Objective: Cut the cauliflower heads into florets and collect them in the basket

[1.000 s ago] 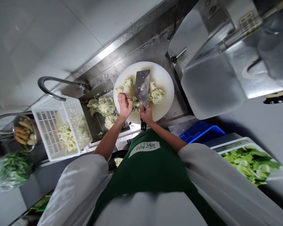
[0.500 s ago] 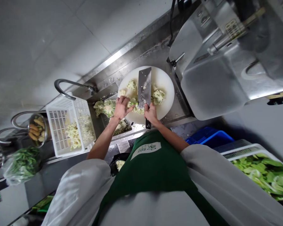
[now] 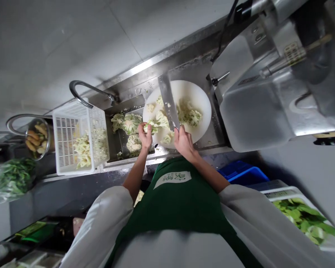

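Note:
My right hand (image 3: pixel 184 143) is closed round the handle of a wide cleaver (image 3: pixel 169 102), whose blade slants up and left over a round white cutting board (image 3: pixel 202 132). At the board's left edge, my left hand (image 3: pixel 145 137) pinches the stem end of a cauliflower piece (image 3: pixel 156 125). Cut florets (image 3: pixel 194 117) lie on the board to the right of the blade, and smaller bits are on its left. Larger cauliflower pieces (image 3: pixel 130 123) rest in the sink beside my left hand.
A white basket (image 3: pixel 72 169) holding florets stands left of the sink (image 3: pixel 111 149), under a curved faucet (image 3: pixel 80 97). A metal machine (image 3: pixel 251 119) fills the right side. Lower right are a blue crate (image 3: pixel 247 178) and leafy greens (image 3: pixel 301 216).
My left hand has taken hold of a cauliflower piece at the board's left edge. The cleaver has tilted to the left, uncovering more florets on the right. The view has shifted slightly.

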The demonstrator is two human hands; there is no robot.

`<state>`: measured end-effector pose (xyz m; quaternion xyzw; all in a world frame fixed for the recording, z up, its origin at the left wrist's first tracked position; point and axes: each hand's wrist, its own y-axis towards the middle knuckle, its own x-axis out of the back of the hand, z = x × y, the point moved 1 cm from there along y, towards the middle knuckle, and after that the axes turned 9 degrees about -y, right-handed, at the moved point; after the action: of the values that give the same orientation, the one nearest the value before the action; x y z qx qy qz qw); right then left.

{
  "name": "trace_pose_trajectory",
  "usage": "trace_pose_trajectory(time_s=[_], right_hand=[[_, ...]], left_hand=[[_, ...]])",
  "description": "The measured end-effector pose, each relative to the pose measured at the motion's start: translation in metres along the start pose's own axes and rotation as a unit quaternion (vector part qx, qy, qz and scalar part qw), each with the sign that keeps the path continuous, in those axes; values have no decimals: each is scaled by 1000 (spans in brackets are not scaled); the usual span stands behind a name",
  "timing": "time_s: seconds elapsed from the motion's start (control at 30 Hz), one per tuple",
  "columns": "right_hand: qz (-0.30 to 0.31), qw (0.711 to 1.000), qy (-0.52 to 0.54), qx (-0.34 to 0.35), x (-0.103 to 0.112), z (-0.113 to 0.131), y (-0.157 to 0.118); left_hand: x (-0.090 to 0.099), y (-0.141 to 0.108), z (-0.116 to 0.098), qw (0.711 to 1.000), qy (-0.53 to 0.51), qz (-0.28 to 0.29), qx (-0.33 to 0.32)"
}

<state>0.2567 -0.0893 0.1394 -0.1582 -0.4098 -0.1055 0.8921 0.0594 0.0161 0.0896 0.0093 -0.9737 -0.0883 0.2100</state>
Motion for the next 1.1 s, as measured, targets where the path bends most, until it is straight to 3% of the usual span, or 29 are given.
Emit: trace_pose_trajectory(time_s=[0.17,0.37,0.53,0.73,0.83,1.0,1.1], right_hand=[[93,986,-105,84,-14,18,-7],[155,970,-171,78,-17,34,0],[172,967,-174,69,-18,53,16],[141,978,-137,70,-42,53,43],[118,987,-87,72,-49,41,51],[40,999,-31,19,-43,6,55],[4,999,-39,-10,-32,-6,59]], left_hand=[[0,-1,-2,999,-17,-2,-28],[1,-4,1,999,-4,21,-42],[2,-2,2,996,13,37,-75],[4,1,10,999,-11,25,-47],[7,-3,26,998,-57,0,7],[14,-8,63,971,-151,-93,163],[25,-12,77,971,-145,-84,170]])
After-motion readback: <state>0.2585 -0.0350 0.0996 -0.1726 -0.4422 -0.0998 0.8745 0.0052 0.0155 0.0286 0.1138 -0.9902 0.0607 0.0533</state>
